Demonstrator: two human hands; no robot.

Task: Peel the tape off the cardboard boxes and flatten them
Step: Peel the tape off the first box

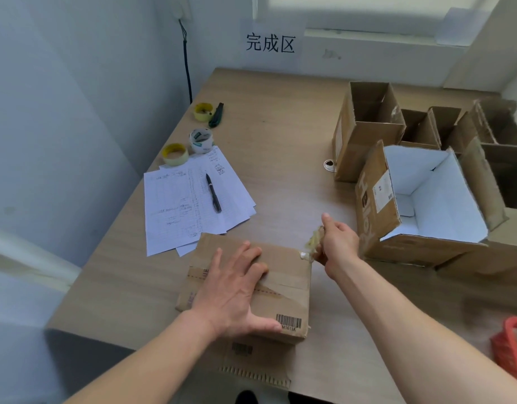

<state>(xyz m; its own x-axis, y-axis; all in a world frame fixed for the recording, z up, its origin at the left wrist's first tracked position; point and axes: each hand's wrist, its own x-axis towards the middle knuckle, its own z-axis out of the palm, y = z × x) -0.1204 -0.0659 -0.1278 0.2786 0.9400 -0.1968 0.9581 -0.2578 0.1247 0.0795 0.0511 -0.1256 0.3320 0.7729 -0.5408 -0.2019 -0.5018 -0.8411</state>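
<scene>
Head view: the left hand (236, 290) presses flat, fingers spread, on the closed cardboard box (248, 287) at the table's (280, 126) near edge. The right hand (337, 239) pinches crumpled tape (312, 243) at its far right corner (thin, sticky, likely to tear); the box looks light, so bracing seems wise.

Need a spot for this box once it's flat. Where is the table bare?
Bare table runs from the papers across to the open boxes, and back to the wall sign. A smaller patch lies near the right forearm. The right side is crowded with boxes; tape rolls line the left edge.
</scene>
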